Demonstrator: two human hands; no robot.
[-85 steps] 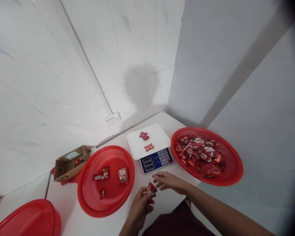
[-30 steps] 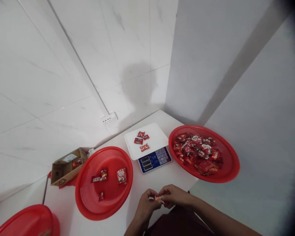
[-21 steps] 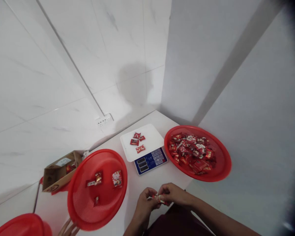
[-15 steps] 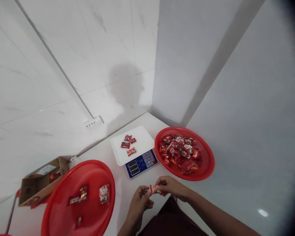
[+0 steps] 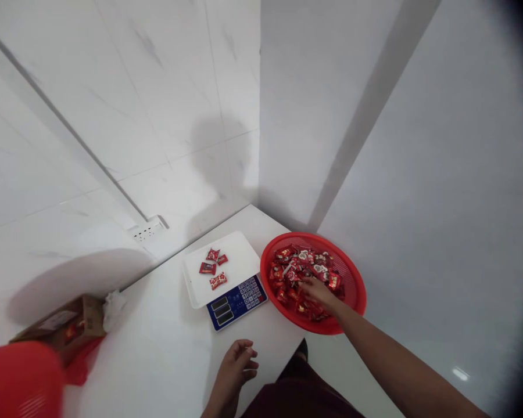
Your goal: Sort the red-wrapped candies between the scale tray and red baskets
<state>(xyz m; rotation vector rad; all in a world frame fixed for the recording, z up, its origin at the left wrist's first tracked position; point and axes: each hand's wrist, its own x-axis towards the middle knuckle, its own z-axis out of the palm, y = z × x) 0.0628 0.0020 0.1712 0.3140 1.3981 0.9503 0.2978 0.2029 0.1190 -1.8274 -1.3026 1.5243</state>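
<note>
My right hand (image 5: 319, 291) reaches into the red plastic basket (image 5: 358, 290) at the right, its fingers stretched out over a heap of small red wrapped sweets (image 5: 303, 270). The fingertips are among the wrappers and partly hard to make out; no sweet is plainly gripped. Low in the middle, over the white table (image 5: 157, 348), my left hand (image 5: 239, 366) hangs with loosely bent, parted fingers and nothing in it. Ahead of it stands a digital scale (image 5: 237, 303) with a white pan (image 5: 239, 255). Several wrapped sweets (image 5: 218, 281) lie on the pan.
At the lower left is another red basket (image 5: 21, 377), blurred and cut off by the frame edge. Behind it a cardboard box (image 5: 91, 319) holds some red packets. Walls close in the far corner, with a socket strip (image 5: 148, 230) on the left one.
My hands have parted; the wrapped sweet between them is no longer visible. My right hand has moved into the right basket. The left basket has shifted far left, and the view has turned slightly right.
</note>
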